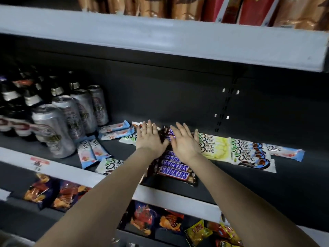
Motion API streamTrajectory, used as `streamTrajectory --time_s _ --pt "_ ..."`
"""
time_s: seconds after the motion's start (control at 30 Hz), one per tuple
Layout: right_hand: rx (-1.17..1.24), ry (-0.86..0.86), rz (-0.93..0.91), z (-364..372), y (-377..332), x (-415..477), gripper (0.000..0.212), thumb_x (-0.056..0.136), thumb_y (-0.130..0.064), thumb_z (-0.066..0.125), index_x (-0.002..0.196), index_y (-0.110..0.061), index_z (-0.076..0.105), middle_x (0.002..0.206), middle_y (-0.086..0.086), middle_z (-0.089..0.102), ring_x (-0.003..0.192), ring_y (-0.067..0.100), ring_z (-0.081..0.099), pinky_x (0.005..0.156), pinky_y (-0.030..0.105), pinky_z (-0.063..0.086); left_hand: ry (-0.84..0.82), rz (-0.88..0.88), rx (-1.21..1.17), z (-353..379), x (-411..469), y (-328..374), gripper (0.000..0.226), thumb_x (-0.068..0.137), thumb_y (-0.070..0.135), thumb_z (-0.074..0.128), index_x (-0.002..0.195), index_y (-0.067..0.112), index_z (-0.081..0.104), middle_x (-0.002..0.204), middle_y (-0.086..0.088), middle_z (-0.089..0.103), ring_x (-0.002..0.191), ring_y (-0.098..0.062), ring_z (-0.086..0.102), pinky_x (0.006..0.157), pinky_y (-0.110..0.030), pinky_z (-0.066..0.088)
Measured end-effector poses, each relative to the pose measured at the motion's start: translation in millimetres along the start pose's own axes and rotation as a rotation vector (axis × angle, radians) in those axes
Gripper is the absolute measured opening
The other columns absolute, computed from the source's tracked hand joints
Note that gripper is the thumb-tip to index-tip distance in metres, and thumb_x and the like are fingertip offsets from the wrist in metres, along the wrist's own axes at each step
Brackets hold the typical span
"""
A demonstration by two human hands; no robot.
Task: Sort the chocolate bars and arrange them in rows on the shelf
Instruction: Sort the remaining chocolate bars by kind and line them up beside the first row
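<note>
Snickers bars (173,169) lie in a row on the shelf (267,189), running from the front edge to under both hands. The left hand (151,138) and the right hand (185,142) lie flat on the far bars, fingers (149,125) straight and close together. White Dove bars (247,153) lie just right of the right hand; blue Dove bars (89,151) and cans (71,113) are left of the left hand.

Head-worn — looking down, near shelf (284,189).
</note>
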State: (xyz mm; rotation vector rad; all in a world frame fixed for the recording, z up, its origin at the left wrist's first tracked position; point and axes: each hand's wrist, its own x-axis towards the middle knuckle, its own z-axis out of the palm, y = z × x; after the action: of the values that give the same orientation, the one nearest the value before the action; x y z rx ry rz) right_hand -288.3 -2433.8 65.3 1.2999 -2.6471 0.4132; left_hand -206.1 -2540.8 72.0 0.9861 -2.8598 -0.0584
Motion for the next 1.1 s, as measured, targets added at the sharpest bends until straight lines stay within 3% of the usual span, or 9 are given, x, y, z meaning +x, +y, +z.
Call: streamTrajectory --time_s 0.33,0.63,0.8,1.1 --pt "0.029 -0.034 -0.148 41 -105 56 0.048 0.099 -0.033 0.028 0.146 -0.027 0.022 0.156 -0.005 0.014 0.144 0.015 0.004 0.114 0.052 0.000 -0.001 -0.168 -0.046 5 10 -132 0.072 0.094 0.052 0.030 0.150 0.014 0.006 0.158 -0.006 -0.001 0.145 -0.029 -0.006 0.117 -0.045 0.000" --pt "-0.004 -0.134 -0.177 80 -155 91 0.053 0.100 -0.033 0.027 0.149 -0.019 0.011 0.157 -0.004 0.007 0.145 0.017 0.000 0.114 0.051 0.000 -0.015 -0.113 -0.155 25 34 -195 0.061 0.090 0.038 0.045 0.142 0.011 0.027 0.148 -0.009 0.032 0.139 -0.025 0.023 0.112 -0.040 0.026" --pt "-0.026 -0.219 -0.115 97 -156 101 0.056 0.100 -0.034 0.026 0.149 -0.016 0.007 0.156 0.000 0.012 0.144 0.021 -0.001 0.114 0.052 0.001 0.033 -0.012 -0.133 40 44 -205 0.051 0.092 0.036 0.043 0.137 0.012 0.038 0.140 -0.008 0.041 0.134 -0.026 0.028 0.108 -0.037 0.029" --pt "-0.127 -0.127 -0.180 90 -158 107 0.054 0.097 -0.036 0.040 0.144 -0.015 0.027 0.136 0.008 0.036 0.131 0.028 0.029 0.115 0.051 0.003 0.097 0.055 -0.128 43 54 -212 0.043 0.096 0.032 0.044 0.130 0.005 0.042 0.133 -0.015 0.037 0.125 -0.032 0.030 0.103 -0.038 0.031"
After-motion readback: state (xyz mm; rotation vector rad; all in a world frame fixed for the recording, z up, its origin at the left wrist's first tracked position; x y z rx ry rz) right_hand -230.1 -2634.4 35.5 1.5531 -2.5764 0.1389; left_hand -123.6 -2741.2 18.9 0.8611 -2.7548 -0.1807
